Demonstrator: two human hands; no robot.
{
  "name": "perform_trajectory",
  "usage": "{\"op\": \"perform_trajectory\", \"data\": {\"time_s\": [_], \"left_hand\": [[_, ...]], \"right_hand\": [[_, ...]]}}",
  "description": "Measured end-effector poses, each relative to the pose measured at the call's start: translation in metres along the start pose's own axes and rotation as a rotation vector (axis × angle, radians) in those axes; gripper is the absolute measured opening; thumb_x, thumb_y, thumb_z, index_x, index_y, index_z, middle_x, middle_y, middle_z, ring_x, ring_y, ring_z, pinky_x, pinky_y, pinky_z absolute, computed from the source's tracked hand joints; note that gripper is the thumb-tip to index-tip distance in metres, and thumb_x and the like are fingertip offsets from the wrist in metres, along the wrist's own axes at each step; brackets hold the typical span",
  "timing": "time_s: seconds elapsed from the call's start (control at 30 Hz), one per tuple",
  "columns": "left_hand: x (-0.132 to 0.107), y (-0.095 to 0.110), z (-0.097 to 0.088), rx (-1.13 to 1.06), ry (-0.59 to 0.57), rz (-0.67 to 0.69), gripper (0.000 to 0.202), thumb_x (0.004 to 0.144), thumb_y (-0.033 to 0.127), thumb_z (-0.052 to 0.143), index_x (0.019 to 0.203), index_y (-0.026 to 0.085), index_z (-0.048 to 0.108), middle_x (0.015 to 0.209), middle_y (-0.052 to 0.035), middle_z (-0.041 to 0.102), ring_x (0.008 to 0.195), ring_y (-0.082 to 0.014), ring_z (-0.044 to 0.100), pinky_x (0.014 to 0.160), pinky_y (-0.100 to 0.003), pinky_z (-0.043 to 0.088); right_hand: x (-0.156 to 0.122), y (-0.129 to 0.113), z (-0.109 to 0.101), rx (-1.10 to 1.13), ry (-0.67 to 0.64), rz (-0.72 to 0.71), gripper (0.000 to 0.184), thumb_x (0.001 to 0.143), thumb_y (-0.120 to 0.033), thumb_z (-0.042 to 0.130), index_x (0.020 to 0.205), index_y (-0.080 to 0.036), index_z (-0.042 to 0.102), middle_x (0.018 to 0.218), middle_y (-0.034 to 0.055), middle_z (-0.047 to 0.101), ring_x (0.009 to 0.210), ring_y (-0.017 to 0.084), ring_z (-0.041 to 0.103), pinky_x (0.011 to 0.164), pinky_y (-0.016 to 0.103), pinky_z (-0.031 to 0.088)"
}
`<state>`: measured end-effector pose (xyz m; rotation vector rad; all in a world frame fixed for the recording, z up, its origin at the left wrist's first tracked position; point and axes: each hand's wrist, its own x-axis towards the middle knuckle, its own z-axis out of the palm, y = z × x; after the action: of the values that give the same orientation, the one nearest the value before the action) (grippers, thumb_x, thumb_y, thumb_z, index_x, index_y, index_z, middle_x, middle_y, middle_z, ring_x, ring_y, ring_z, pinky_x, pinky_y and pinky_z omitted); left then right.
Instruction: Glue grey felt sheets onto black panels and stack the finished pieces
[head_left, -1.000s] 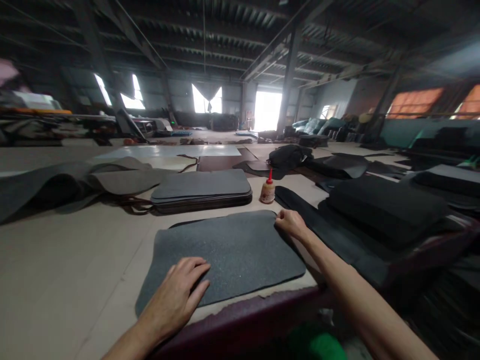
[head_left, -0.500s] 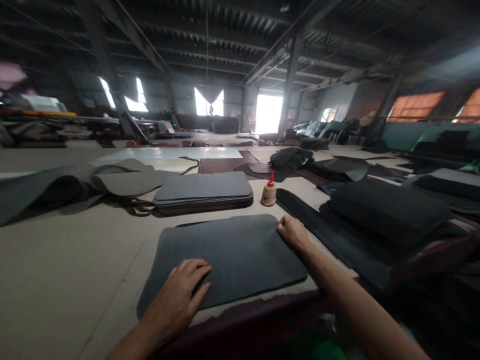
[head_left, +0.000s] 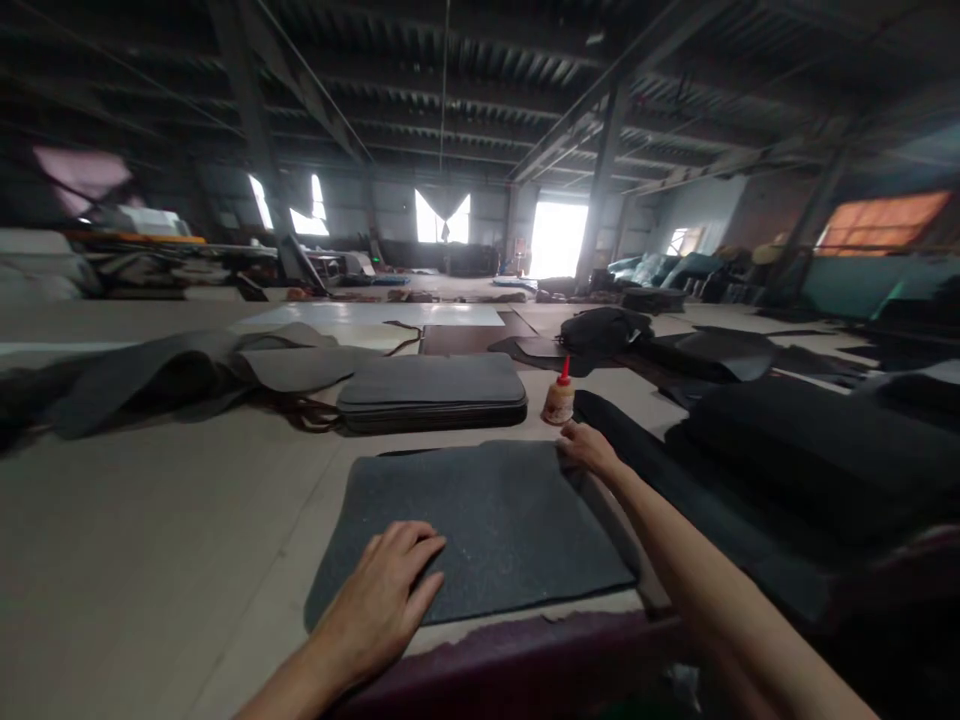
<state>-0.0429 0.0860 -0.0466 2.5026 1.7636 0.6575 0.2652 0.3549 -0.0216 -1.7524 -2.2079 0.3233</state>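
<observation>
This is a factory-style workshop hall for cutting and gluing mat material, roofed with dark corrugated metal on steel beams [head_left: 600, 90] and lit by a bright open doorway [head_left: 559, 238]. A very long pale wooden worktable [head_left: 150, 520] fills the floor. On it, beyond a small red-capped glue bottle [head_left: 559, 397], lie a neat stack of grey rounded mats [head_left: 433, 390] and dark fabric heaps [head_left: 787, 440].
</observation>
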Motion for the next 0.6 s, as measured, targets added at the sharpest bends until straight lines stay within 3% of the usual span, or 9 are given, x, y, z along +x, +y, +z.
{"op": "perform_trajectory", "data": {"time_s": [0.13,0.4,0.47,0.6], "left_hand": [[0.0,0.0,-0.001,-0.015,-0.031,-0.017,0.031,0.098,0.028,0.05,0.128,0.024,0.058,0.127,-0.0099,0.057,0.118,-0.0251,0.052,0.1,-0.045,0.045],[0.0,0.012,-0.009,-0.054,-0.043,-0.06,0.03,0.095,0.023,0.055,0.124,0.022,0.06,0.124,-0.009,0.057,0.117,-0.0256,0.051,0.101,-0.047,0.043],[-0.001,0.013,-0.008,-0.052,-0.031,-0.058,0.03,0.094,0.023,0.056,0.124,0.022,0.06,0.123,-0.009,0.057,0.117,-0.0256,0.051,0.101,-0.046,0.043],[0.0,0.013,-0.007,-0.046,-0.027,-0.061,0.031,0.094,0.024,0.056,0.125,0.023,0.06,0.124,-0.0094,0.057,0.117,-0.026,0.051,0.101,-0.047,0.043]], "right_hand": [[0.017,0.002,0.007,0.014,-0.1,0.011,0.017,0.089,-0.03,0.067,0.085,-0.014,0.065,0.083,0.0015,0.065,0.078,0.015,0.06,0.076,0.031,0.049],[0.021,0.011,0.01,0.027,-0.132,-0.003,0.023,0.088,-0.023,0.064,0.067,-0.013,0.06,0.062,-0.0027,0.054,0.06,0.011,0.05,0.059,0.024,0.039],[0.021,0.012,0.011,0.024,-0.116,-0.001,0.021,0.086,-0.022,0.064,0.067,-0.013,0.061,0.062,-0.0016,0.055,0.059,0.011,0.05,0.058,0.024,0.036],[0.02,0.014,0.012,0.023,-0.056,0.008,0.009,0.085,-0.022,0.066,0.084,-0.013,0.066,0.078,0.0035,0.066,0.07,0.013,0.057,0.063,0.025,0.04]]}}
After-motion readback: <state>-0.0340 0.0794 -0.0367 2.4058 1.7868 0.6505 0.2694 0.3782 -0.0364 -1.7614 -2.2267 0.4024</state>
